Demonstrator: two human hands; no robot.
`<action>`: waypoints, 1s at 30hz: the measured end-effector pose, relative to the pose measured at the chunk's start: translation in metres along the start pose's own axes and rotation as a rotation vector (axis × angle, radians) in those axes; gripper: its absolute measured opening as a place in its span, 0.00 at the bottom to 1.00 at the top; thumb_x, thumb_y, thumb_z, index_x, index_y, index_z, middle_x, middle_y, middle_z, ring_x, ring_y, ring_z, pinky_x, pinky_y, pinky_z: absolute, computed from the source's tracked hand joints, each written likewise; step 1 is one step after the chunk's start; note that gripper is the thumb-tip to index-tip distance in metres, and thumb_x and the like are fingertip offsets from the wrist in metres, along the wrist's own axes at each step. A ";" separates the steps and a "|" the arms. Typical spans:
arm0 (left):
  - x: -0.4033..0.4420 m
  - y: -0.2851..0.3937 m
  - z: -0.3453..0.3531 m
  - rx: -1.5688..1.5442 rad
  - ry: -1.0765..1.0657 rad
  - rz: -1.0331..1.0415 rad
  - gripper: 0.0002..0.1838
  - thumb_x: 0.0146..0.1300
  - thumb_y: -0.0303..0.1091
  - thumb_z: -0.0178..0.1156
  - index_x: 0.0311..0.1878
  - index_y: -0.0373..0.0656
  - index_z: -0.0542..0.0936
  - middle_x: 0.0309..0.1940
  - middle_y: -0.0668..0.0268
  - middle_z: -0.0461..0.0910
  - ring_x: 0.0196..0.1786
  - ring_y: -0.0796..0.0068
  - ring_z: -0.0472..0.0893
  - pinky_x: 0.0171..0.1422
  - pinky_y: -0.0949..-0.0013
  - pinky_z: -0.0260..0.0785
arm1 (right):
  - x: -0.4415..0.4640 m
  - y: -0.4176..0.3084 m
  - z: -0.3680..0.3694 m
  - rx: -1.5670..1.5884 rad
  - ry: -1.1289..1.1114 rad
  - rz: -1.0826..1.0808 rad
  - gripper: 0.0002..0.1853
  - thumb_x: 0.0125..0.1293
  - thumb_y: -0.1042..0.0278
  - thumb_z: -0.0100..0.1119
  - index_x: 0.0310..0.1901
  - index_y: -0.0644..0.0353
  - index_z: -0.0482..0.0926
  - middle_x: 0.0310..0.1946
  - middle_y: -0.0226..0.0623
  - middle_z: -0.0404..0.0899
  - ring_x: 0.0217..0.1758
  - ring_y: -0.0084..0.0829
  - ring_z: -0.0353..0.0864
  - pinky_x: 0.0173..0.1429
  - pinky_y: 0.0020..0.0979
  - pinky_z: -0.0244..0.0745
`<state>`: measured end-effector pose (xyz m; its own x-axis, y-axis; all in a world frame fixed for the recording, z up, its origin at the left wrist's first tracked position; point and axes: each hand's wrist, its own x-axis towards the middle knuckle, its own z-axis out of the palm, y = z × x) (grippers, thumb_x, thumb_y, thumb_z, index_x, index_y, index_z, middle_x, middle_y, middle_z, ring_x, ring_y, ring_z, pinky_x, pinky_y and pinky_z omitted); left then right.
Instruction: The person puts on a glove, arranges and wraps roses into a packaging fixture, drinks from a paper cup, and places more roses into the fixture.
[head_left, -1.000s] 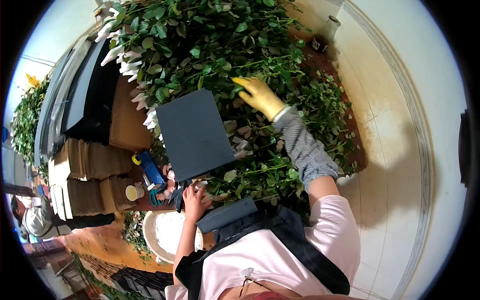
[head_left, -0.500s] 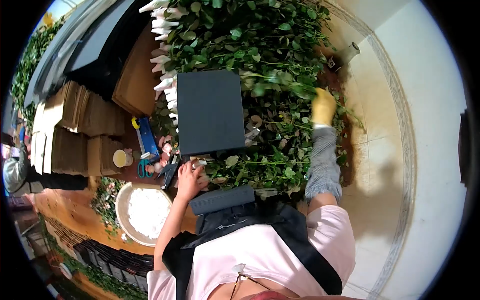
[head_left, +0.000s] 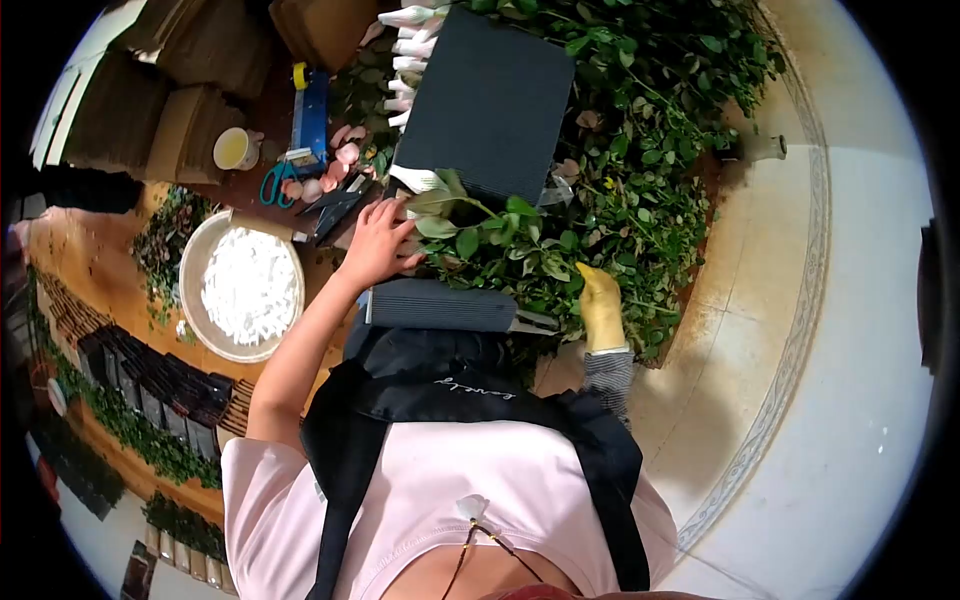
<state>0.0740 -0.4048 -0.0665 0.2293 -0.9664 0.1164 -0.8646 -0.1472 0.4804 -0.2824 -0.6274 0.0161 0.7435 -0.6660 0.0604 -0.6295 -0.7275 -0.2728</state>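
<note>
"What's just changed on your bench?"

"My right hand, in a yellow glove (head_left: 602, 308), has come in from the outer edge of the greenery to the near side. A leafy green stem with a white-wrapped bud (head_left: 436, 204) now lies by the near edge of the flat dark-grey block (head_left: 485, 105), bud end towards my left."

"So where does that leave the work?"

"The stem is between my hands, I'd say, its bud just beyond my bare left hand (head_left: 378, 245)."

"Have you got hold of it?"

"I can't tell. My left fingers are spread and slightly bent at the edge of the leaves; what's under them is hidden. My gloved fingers are loosely curled against the foliage, and whether they pinch the stem doesn't show."

"And the containers?"

"Off to my left, a round cream-coloured basin (head_left: 189, 290) holds a heap of small white pieces (head_left: 250, 285). Beyond it, a small white cup (head_left: 254, 150) has something yellow inside; I can't tell what."
</note>
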 end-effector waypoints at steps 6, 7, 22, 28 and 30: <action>0.002 0.000 -0.005 -0.040 -0.055 -0.045 0.31 0.52 0.51 0.72 0.57 0.48 0.81 0.61 0.51 0.70 0.70 0.50 0.66 0.75 0.48 0.53 | 0.004 -0.004 0.001 -0.012 0.010 -0.043 0.25 0.54 0.88 0.53 0.52 0.57 0.84 0.39 0.48 0.83 0.42 0.51 0.81 0.48 0.44 0.79; 0.002 0.000 -0.005 -0.054 -0.051 -0.046 0.30 0.52 0.51 0.72 0.57 0.49 0.81 0.61 0.51 0.70 0.69 0.50 0.66 0.75 0.48 0.54 | 0.001 -0.001 0.005 0.045 -0.008 -0.096 0.24 0.54 0.88 0.53 0.52 0.57 0.83 0.38 0.48 0.82 0.41 0.51 0.81 0.48 0.45 0.79; 0.014 -0.002 -0.006 -0.177 -0.035 -0.034 0.32 0.46 0.49 0.75 0.55 0.52 0.80 0.59 0.56 0.70 0.67 0.52 0.66 0.70 0.50 0.57 | 0.021 -0.005 0.074 -0.600 -0.283 0.081 0.20 0.63 0.75 0.54 0.55 0.52 0.84 0.36 0.40 0.84 0.40 0.42 0.84 0.42 0.40 0.79; 0.009 -0.004 -0.012 -0.113 -0.044 0.053 0.29 0.51 0.50 0.72 0.56 0.52 0.79 0.57 0.59 0.71 0.67 0.56 0.67 0.72 0.49 0.56 | 0.030 0.010 0.037 -0.139 -0.275 0.028 0.26 0.65 0.68 0.61 0.66 0.55 0.75 0.51 0.47 0.83 0.53 0.46 0.83 0.57 0.43 0.77; -0.007 -0.018 -0.019 -0.287 0.034 0.013 0.27 0.55 0.46 0.70 0.59 0.53 0.79 0.65 0.57 0.70 0.70 0.53 0.66 0.73 0.48 0.56 | 0.035 0.017 0.011 0.202 -0.453 0.429 0.34 0.66 0.64 0.65 0.73 0.53 0.66 0.64 0.48 0.75 0.65 0.46 0.76 0.65 0.42 0.73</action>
<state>0.0963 -0.3910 -0.0600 0.2379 -0.9596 0.1505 -0.7066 -0.0646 0.7047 -0.2648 -0.6611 0.0034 0.4852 -0.7229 -0.4919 -0.8694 -0.3384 -0.3602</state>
